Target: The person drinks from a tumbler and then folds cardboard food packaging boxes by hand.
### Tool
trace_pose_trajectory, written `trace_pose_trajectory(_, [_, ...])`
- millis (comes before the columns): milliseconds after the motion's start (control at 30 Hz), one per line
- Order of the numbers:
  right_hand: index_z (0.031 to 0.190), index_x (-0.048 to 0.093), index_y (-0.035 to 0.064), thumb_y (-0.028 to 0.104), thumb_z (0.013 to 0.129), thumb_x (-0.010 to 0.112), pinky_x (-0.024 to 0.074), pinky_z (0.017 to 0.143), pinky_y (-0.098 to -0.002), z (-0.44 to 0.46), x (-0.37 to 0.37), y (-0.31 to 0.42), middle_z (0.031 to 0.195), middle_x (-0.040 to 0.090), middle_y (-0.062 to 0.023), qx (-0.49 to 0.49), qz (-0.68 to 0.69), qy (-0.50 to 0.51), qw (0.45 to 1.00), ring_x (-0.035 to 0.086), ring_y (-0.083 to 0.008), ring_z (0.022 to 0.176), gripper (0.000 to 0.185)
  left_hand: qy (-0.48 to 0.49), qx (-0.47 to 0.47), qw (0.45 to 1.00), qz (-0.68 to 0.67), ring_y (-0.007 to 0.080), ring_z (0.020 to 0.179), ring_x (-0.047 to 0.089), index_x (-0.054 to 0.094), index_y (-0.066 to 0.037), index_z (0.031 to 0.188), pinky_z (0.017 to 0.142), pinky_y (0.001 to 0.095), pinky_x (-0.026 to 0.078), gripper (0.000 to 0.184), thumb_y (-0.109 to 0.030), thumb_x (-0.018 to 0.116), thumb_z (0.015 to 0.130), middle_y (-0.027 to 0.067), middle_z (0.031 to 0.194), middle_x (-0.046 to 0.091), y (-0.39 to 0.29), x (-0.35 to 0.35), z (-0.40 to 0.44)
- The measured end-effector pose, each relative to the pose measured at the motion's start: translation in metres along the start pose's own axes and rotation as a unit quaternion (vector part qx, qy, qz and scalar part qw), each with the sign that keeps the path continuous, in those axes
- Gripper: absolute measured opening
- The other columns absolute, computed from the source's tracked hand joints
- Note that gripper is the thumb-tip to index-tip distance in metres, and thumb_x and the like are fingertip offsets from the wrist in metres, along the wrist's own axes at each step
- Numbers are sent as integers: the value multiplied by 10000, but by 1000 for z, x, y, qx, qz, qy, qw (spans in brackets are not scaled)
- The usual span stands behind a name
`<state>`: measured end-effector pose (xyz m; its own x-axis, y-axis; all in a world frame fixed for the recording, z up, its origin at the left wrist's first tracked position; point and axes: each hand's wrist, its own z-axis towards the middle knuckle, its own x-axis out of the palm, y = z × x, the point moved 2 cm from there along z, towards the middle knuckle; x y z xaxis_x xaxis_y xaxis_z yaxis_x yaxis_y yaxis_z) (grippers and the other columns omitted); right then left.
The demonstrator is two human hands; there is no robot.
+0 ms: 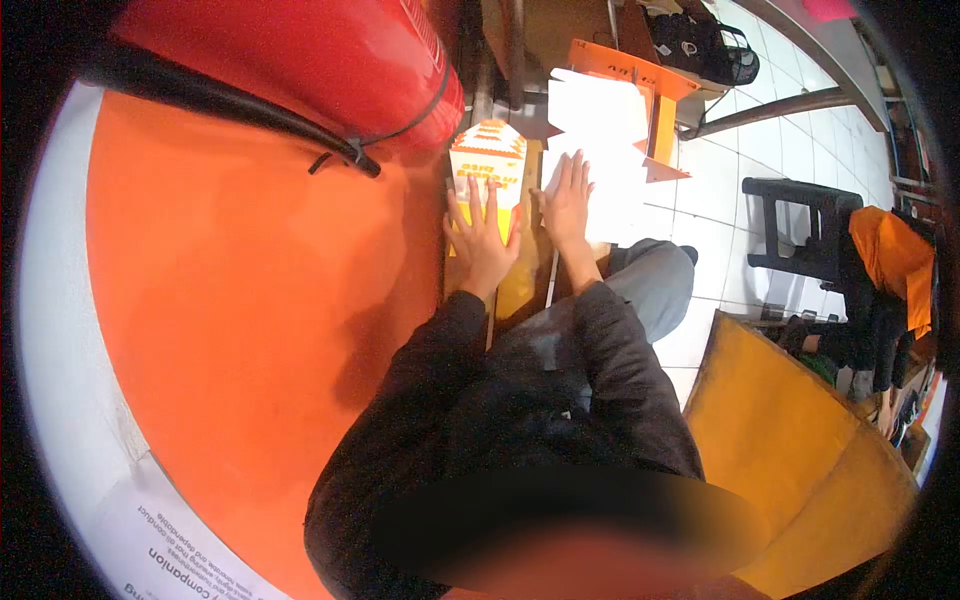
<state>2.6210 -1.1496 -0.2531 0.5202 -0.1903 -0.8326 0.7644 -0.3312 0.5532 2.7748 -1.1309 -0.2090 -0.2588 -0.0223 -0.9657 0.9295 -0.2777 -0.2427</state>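
My left hand (482,242) lies with spread fingers on the lower part of a printed food carton (490,160). Orange pagoda roofs and lettering show on its white face, with a yellow band beneath. Whether the carton is flat or folded up, I cannot tell. Beside it, my right hand (568,205) rests flat, fingers stretched out, at the left edge of a bright white cardboard sheet (610,170) with a cut outline. Neither hand is wrapped round anything. Under the sheet's far side, an orange printed board (660,80) sticks out.
A red fire extinguisher (340,60) with a black hose (250,115) is at upper left, by an orange wall panel (230,260). A black stool (800,230) stands right on the white tiles, near a person in dark clothing (870,340). A black bag (700,45) sits at the top.
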Motion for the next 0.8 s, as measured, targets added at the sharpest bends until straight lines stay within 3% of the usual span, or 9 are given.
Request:
trace_pose_trajectory(133, [1414,341,3,117,753,743,270,1122,-535,1,-6,-22,1545,205,-202,-27,100,9,995,257,-410,1395,782,-94,-38,981,-165,491,1392,123,293,-68,1483,1077,643,142,735,-352,573,865,155,1557,193,-2,6,-7])
trace_pose_trajectory(233, [1397,375,8,79,756,728,309,1110,-492,-2,-16,-31,1535,221,-209,-33,159,28,986,292,-427,1371,735,-66,11,985,-162,459,1389,199,318,-24,1444,1093,584,226,620,-269,542,920,199,1533,222,-28,-19,-14])
trace_pose_trajectory(300, [1382,409,26,93,788,705,333,1094,-461,-3,-17,-34,1517,245,-234,-51,133,26,989,308,-443,1353,668,35,84,950,-298,438,1384,238,337,-15,1426,1110,531,241,557,-204,517,934,221,1508,258,-44,-11,-11])
trace_pose_trajectory(400, [1376,396,-24,53,794,642,337,1086,-477,2,-20,-51,1475,289,-276,-12,26,-145,989,359,-439,1319,637,82,92,915,-384,411,1369,292,363,-5,1402,1123,460,261,500,-131,503,939,243,1484,289,-73,10,-2])
trace_pose_trajectory(433, [1384,354,-69,51,815,588,307,1097,-483,1,-29,-58,1425,346,-308,84,42,-172,981,361,-441,1312,627,80,79,912,-394,404,1363,308,370,-2,1395,1126,438,267,488,-110,502,937,249,1478,296,-80,18,4])
trace_pose_trajectory(600, [1435,207,-112,60,831,570,221,1133,-517,-10,-40,-79,1476,276,-311,166,16,-114,979,275,-426,1381,725,210,187,943,-180,427,1446,67,184,-126,1516,1161,548,151,918,-15,671,745,179,1581,94,-95,43,28])
trace_pose_trajectory(700, [1444,188,-110,63,841,557,198,1134,-541,-13,-42,-72,1491,247,-314,184,40,-116,975,243,-426,1399,728,211,239,942,-103,422,1447,80,203,-177,1518,1159,557,147,947,-25,690,720,140,1587,115,-94,59,30])
trace_pose_trajectory(733, [1416,270,-107,84,845,561,231,1133,-501,-13,-43,-68,1484,283,-294,178,8,-135,975,289,-419,1377,669,167,248,946,-124,424,1444,91,215,-223,1517,1156,567,152,949,-30,685,716,97,1590,134,-90,68,29])
trace_pose_trajectory(800, [1399,328,-76,112,847,569,294,1099,-471,-14,-43,-72,1447,352,-287,145,9,-167,975,372,-413,1325,631,191,247,941,-128,419,1444,98,219,-251,1517,1153,569,162,899,-49,661,761,93,1593,122,-88,67,30])
